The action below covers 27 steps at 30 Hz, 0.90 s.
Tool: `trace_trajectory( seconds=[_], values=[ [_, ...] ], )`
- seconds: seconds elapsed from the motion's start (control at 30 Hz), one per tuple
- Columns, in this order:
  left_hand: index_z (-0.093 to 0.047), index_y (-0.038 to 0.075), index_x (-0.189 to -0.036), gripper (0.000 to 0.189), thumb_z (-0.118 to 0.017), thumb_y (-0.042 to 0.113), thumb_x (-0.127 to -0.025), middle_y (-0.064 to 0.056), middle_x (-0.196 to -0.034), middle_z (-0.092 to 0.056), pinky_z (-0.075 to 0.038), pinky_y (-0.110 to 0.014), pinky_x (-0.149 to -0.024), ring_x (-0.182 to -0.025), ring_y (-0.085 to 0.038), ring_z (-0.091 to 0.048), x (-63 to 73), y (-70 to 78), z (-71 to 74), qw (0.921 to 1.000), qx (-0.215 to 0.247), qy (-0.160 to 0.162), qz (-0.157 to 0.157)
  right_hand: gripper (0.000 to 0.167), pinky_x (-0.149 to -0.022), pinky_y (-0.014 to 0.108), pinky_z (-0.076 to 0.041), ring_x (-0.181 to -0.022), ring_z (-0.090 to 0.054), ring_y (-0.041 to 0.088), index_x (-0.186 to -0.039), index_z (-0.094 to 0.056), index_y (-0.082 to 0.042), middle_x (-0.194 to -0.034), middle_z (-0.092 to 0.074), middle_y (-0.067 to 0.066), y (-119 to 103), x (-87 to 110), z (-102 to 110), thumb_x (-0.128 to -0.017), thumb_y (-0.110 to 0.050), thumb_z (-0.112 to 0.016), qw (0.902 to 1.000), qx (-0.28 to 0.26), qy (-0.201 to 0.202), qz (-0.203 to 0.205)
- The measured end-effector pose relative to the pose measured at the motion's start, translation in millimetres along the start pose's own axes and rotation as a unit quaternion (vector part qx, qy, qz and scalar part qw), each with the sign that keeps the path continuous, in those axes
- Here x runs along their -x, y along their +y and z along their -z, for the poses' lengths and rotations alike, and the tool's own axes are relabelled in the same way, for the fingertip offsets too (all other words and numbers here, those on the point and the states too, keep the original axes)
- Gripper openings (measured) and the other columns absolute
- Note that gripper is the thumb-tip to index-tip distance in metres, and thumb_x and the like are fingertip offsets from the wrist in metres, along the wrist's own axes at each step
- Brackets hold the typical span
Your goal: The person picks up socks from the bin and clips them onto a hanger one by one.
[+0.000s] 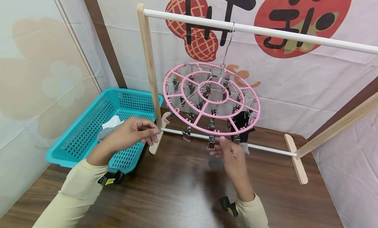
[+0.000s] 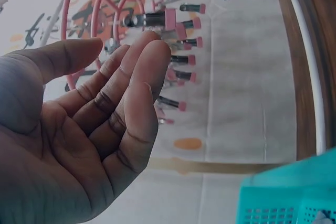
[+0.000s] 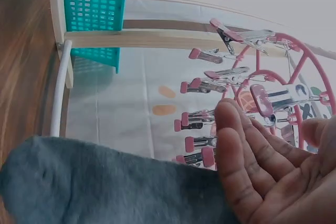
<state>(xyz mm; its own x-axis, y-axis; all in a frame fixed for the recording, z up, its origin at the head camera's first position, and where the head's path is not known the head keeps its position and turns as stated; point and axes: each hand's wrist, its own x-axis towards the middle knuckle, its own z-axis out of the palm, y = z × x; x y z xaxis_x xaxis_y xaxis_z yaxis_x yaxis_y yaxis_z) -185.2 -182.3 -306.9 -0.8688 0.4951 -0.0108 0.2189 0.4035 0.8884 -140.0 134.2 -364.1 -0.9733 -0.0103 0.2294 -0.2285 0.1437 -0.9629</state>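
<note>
A round pink clip hanger point(image 1: 197, 114) hangs by its hook from a white rail, with several metal clips point(image 1: 211, 141) tipped in pink dangling below it. My right hand point(image 1: 233, 157) is at the hanger's near rim, fingers extended beside a clip point(image 3: 281, 99) and gripping nothing. A black garment point(image 1: 242, 121) hangs at the hanger's right side, partly behind the rim. In the right wrist view a grey sock point(image 3: 105, 182) fills the lower left, beside my fingers. My left hand point(image 1: 133, 132) hovers left of the hanger, fingers loosely bent with nothing in them.
A teal basket point(image 1: 73, 149) stands at the left with white and grey cloth pieces point(image 1: 110, 126) inside. The rack's wooden post point(image 1: 150, 67) rises at the basket's edge. A white lower bar point(image 1: 271, 149) runs low across the rack above the brown wooden table point(image 1: 177, 195).
</note>
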Motion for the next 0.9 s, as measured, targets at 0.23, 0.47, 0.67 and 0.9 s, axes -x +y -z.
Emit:
trace_trajectory(
  seconds=[0.23, 0.47, 0.67, 0.9],
  values=[
    [-0.066, -0.004, -0.099, 0.020, -0.057, 0.014, -0.098, -0.015, -0.082, -0.069, -0.055, -0.034, -0.064, -0.074, -0.028, -0.069, -3.4, -6.2, 14.7, 0.9995, 0.019, 0.012, 0.022, 0.041, -0.072, 0.037, -0.055, -0.082, -0.069, 0.033, -0.113, -0.062, 0.001, -0.098, -0.071, 0.016, 0, -0.2, 3, -0.106, -0.025, -0.031, 0.9961, -0.016, -0.069, 0.052],
    [-0.065, -0.006, -0.106, 0.025, -0.055, 0.016, -0.099, -0.014, -0.087, -0.070, -0.054, -0.032, -0.068, -0.077, -0.023, -0.069, -10.4, -19.8, 32.2, 0.9969, 0.008, 0.036, 0.070, 0.023, -0.081, 0.042, -0.053, -0.088, -0.067, 0.032, -0.113, -0.059, 0.004, -0.102, -0.069, 0.021, 0, 0.0, 3, -0.101, -0.009, -0.044, 0.9910, -0.040, -0.090, 0.090],
    [-0.064, -0.009, -0.108, 0.027, -0.052, 0.014, -0.100, -0.016, -0.090, -0.071, -0.054, -0.031, -0.068, -0.078, -0.022, -0.069, -19.8, -35.0, 46.0, 0.9938, 0.001, 0.040, 0.104, 0.018, -0.082, 0.037, -0.053, -0.086, -0.067, 0.022, -0.112, -0.060, 0.003, -0.096, -0.069, 0.019, 0, 0.7, 2, -0.098, -0.004, -0.052, 0.9910, -0.054, -0.075, 0.097],
    [-0.063, -0.007, -0.111, 0.030, -0.049, 0.018, -0.100, -0.013, -0.092, -0.072, -0.053, -0.034, -0.070, -0.084, -0.023, -0.069, -31.8, -52.3, 59.4, 0.9882, -0.025, 0.048, 0.144, 0.016, -0.078, 0.039, -0.054, -0.082, -0.067, 0.026, -0.110, -0.063, 0.002, -0.090, -0.071, 0.015, 1, 0.4, 5, -0.098, -0.005, -0.054, 0.9932, -0.032, -0.072, 0.086]
  ],
)
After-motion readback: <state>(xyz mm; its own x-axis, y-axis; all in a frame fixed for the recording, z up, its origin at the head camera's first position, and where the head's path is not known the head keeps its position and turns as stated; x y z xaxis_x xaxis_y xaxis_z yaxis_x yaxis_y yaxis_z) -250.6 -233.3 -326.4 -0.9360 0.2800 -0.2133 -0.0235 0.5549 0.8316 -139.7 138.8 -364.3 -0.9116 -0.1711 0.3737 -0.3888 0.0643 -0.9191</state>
